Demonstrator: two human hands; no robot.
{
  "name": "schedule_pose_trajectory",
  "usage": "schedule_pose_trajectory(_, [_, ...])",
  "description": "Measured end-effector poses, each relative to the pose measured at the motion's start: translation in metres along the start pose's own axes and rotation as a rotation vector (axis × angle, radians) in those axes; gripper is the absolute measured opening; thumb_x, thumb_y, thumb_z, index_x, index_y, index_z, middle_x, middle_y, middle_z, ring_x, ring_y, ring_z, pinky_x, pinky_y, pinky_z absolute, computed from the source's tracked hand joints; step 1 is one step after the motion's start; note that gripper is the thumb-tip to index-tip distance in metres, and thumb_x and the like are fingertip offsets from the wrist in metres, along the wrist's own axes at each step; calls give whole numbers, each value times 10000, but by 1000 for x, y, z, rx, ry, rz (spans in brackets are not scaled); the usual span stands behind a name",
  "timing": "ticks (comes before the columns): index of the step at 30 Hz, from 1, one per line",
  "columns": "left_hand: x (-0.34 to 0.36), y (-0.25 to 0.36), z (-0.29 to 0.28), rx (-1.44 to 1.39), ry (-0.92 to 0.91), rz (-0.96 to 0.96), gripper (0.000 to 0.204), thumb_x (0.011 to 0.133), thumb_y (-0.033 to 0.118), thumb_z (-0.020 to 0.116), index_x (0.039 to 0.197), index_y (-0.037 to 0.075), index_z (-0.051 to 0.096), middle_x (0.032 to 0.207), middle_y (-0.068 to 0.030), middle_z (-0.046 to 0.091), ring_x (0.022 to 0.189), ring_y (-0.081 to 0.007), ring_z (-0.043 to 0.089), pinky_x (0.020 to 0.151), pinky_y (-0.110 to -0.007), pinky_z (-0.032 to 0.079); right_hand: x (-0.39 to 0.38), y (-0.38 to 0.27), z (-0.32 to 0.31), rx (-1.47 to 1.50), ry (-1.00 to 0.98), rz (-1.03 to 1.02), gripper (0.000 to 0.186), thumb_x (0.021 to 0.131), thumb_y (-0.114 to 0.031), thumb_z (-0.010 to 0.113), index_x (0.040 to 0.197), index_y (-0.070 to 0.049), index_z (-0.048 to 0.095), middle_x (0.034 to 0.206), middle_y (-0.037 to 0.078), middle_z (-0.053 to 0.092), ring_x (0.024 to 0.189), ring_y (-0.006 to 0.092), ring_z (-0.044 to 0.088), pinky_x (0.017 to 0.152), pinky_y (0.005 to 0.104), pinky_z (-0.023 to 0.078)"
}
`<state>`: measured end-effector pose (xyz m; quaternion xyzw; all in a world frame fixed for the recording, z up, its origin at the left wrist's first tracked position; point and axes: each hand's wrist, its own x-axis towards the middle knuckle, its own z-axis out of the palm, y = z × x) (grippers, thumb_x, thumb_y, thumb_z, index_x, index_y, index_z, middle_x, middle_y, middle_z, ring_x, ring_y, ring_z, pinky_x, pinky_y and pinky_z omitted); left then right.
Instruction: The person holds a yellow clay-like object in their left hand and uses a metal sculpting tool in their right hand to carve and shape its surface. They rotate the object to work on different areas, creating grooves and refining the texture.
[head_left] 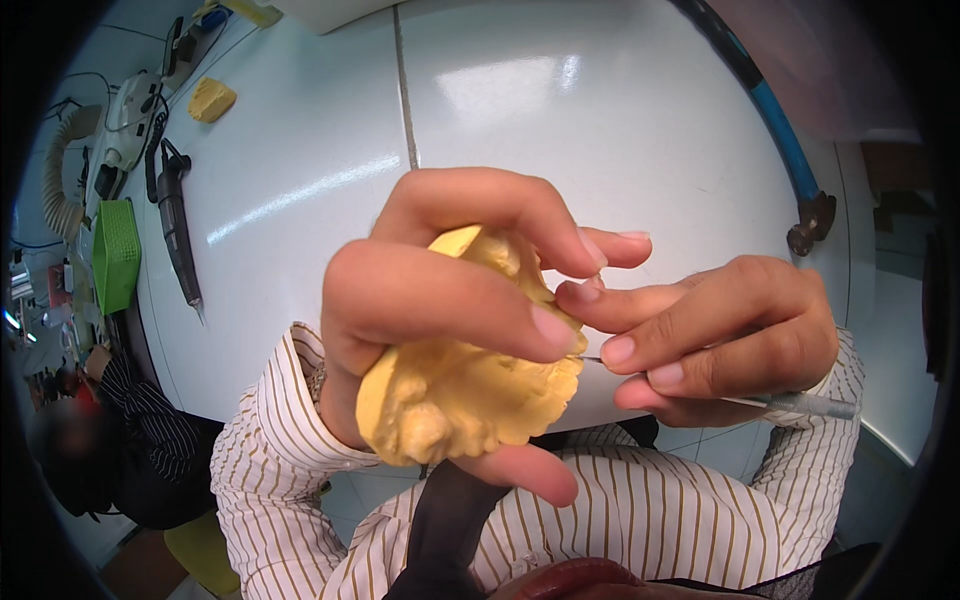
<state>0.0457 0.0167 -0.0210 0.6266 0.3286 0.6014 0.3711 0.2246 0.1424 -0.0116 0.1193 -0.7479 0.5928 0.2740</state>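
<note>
A yellow plaster dental model (470, 390) with a row of teeth along its edge is held up above the table's near edge. My left hand (430, 295) is wrapped around it, fingers over the top and one digit below. My right hand (745, 325) pinches a thin metal dental instrument (815, 405) with a grey knurled handle. Its fine tip points left at the model's toothed edge; whether it touches is hard to make out. The fingertips of both hands come close together there, beside the model.
A hammer (785, 130) with a blue handle lies at the right. On the left are a dark rotary handpiece (175, 220), a smaller yellow plaster piece (211, 100), a green basket (117, 255) and a ribbed hose (58, 180). Another person (130, 430) sits at the far left.
</note>
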Motion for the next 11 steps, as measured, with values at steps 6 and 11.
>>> schedule_pose_trajectory(6, [-2,-2,-1,26,-9,25,631,555,166,851,1045,118,458,1109,-140,430,1077,-390,545,893,-594,473,1,1,1,-21,-20,0,224,701,149,679,854,36,561,902,151,571,907,309,653,887,479,497])
schedule_pose_trajectory(11, [-1,0,1,37,-4,-2,642,550,151,852,1050,112,452,1125,-141,421,1092,-394,536,895,-597,469,2,2,0,-47,-44,8,249,706,130,688,886,31,548,896,141,571,907,296,655,886,471,504])
